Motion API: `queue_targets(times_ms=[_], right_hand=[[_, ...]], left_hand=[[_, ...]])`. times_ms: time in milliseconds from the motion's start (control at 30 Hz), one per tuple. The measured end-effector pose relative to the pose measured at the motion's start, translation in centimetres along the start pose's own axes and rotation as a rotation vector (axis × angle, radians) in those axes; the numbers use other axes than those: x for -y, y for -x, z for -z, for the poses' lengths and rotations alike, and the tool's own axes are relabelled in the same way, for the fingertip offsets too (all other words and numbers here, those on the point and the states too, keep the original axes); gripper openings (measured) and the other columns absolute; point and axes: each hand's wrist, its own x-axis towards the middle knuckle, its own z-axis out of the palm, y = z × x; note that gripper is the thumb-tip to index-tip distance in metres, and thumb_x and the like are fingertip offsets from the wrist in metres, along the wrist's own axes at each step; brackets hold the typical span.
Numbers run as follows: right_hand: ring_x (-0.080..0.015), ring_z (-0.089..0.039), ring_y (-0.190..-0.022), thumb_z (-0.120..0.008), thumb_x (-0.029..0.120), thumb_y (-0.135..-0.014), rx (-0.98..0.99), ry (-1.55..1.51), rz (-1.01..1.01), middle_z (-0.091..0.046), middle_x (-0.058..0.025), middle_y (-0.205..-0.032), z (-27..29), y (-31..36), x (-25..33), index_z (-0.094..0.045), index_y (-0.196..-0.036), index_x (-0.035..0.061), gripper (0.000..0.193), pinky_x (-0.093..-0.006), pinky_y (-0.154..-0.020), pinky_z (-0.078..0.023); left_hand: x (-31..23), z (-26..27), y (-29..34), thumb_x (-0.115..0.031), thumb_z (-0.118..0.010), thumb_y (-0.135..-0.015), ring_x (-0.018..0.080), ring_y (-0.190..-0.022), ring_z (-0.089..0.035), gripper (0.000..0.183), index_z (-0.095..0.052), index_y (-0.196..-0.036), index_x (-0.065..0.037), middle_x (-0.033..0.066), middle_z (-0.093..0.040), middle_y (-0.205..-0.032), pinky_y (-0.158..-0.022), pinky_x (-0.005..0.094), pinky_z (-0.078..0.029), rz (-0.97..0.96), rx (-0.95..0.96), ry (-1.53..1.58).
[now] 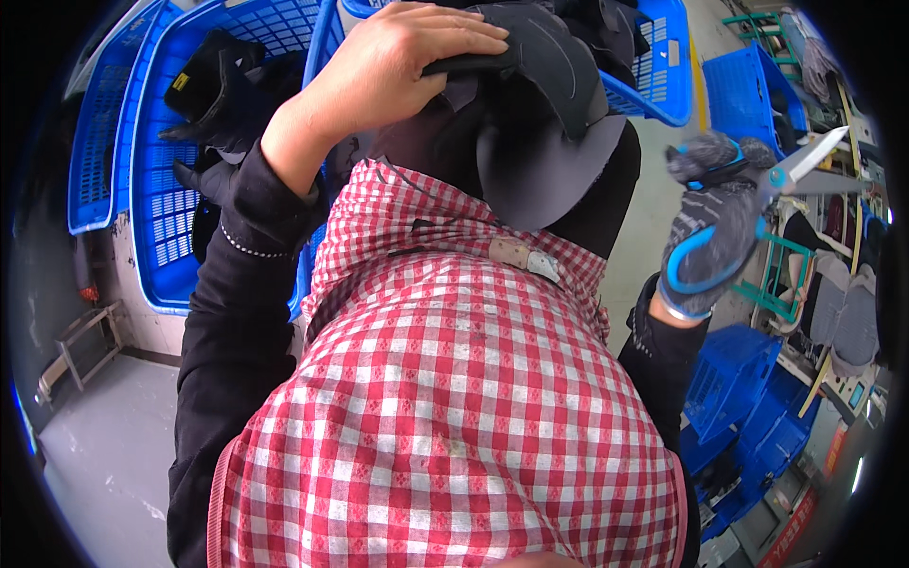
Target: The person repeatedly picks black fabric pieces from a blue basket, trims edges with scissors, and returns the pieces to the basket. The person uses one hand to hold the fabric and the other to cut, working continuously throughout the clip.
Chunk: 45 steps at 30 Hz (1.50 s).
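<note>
My bare left hand [383, 66] grips the edge of a black, curved, sewn fabric piece [563, 80] above my lap, its fingers on top. Below that piece hangs a smooth dark grey flap [549, 180]; I cannot tell whether the two are joined. Out to the right, apart from the fabric, my right hand [710, 227] wears a grey and black knit glove. It is closed round a pair of scissors [816, 159] with blue handles, the blades spread and pointing away to the right.
A blue plastic crate [161, 222] on the left holds dark sewn pieces [213, 85]. Another blue crate [668, 57] with black material stands just ahead. More blue crates [729, 379] are stacked low on the right, near a green metal frame [781, 275]. A small stand [80, 346] is far left.
</note>
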Motion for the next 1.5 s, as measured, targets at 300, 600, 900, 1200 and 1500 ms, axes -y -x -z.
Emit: queue_targets(times_ms=[300,600,900,1200,1500], right_hand=[[-0.0179,-0.064,-0.106,-0.065,0.019,-0.103,0.207,-0.761,-0.877,-0.064,-0.0125,-0.122,-2.2,2.5,-5.8,-0.057,-0.137,-0.0014,0.041,-0.0259,-0.080,-0.060],[-0.0089,-0.064,-0.081,-0.077,0.035,-0.095,0.329,0.010,-0.683,-0.067,-0.0024,-0.104,-0.3,3.1,-5.2,-0.061,-0.137,0.0083,0.053,-0.0201,-0.064,-0.050],[-0.0073,-0.062,-0.079,-0.075,0.056,-0.091,0.299,0.029,-0.595,-0.067,0.0000,-0.094,-1.1,3.3,-5.8,-0.063,-0.133,0.0081,0.065,-0.0218,-0.065,-0.048],[-0.0199,-0.072,-0.086,-0.055,0.028,-0.107,0.198,-0.056,-0.601,-0.071,-0.0168,-0.092,-2.0,3.1,-5.2,-0.061,-0.123,-0.0033,0.036,-0.0234,-0.071,-0.059],[-0.0105,-0.070,-0.091,-0.064,0.011,-0.103,0.271,-0.127,-0.645,-0.072,-0.0121,-0.116,-0.2,3.2,-6.3,-0.060,-0.137,-0.0017,0.037,-0.0207,-0.078,-0.059]], left_hand=[[2.0,0.1,-2.1,0.008,-0.067,-0.076,0.0366,-0.118,-0.067,0.042,-0.073,-0.116,0.001,0.0195,-0.072,-0.123,-0.104,0.0429,-0.052,-0.024,0.108,0.282],[3.8,0.8,-2.8,0.011,-0.063,-0.081,0.0272,-0.123,-0.064,0.046,-0.071,-0.125,0.001,0.0150,-0.070,-0.129,-0.111,0.0366,-0.046,0.131,0.264,0.551],[3.6,0.9,-3.0,0.011,-0.065,-0.081,0.0299,-0.126,-0.063,0.046,-0.071,-0.125,0.001,0.0162,-0.069,-0.131,-0.112,0.0385,-0.046,0.131,0.287,0.537],[2.7,1.4,-3.1,0.010,-0.070,-0.080,0.0345,-0.127,-0.063,0.045,-0.073,-0.124,0.001,0.0187,-0.069,-0.131,-0.111,0.0422,-0.047,0.089,0.286,0.453],[3.2,1.1,-2.3,0.007,-0.073,-0.079,0.0366,-0.127,-0.062,0.044,-0.074,-0.123,-0.001,0.0199,-0.070,-0.130,-0.110,0.0442,-0.047,0.054,0.274,0.396]])
